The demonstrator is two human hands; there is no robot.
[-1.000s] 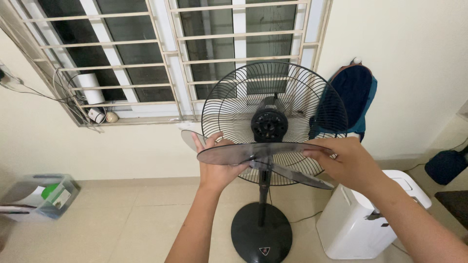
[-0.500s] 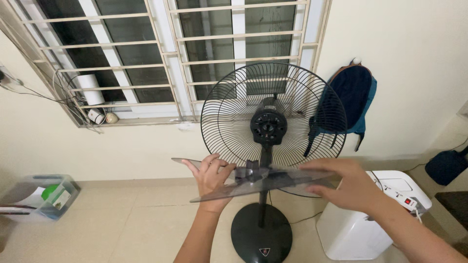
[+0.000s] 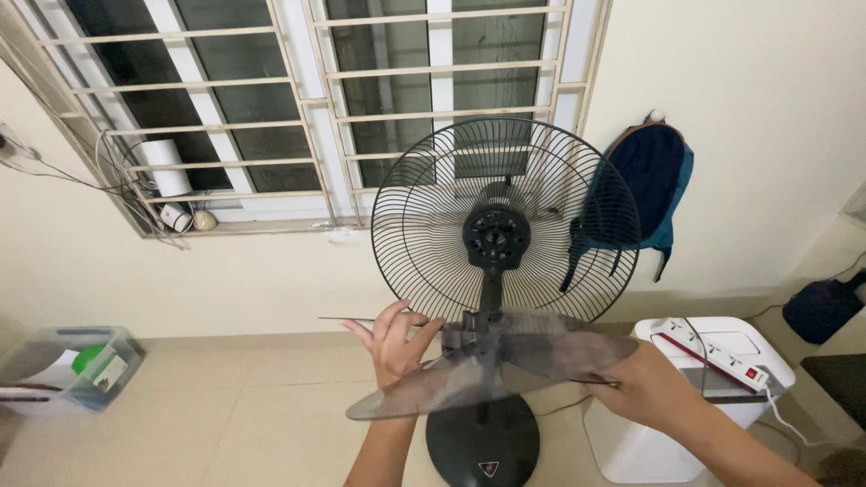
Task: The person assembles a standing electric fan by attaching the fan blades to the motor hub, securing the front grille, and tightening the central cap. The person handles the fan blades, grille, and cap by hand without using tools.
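I hold a smoky translucent fan blade unit point(image 3: 505, 359) with both hands, low in front of a black pedestal fan. My left hand point(image 3: 395, 341) grips a blade on the left, fingers spread over it. My right hand point(image 3: 645, 386) pinches the tip of a blade on the right. Behind stands the fan's round black rear grille point(image 3: 424, 225) with its motor hub point(image 3: 495, 236) bare, on a pole above a round black base point(image 3: 483, 442).
A white box-shaped appliance point(image 3: 631, 442) with a power strip point(image 3: 713, 353) on top stands right of the base. A blue backpack point(image 3: 658, 180) hangs on the wall. A clear storage bin point(image 3: 72, 365) sits at left under the barred window point(image 3: 271, 108).
The blade unit has come down and away from the hub, from grille height to below it, and tilted. Both hands dropped with it; the power strip is now uncovered.
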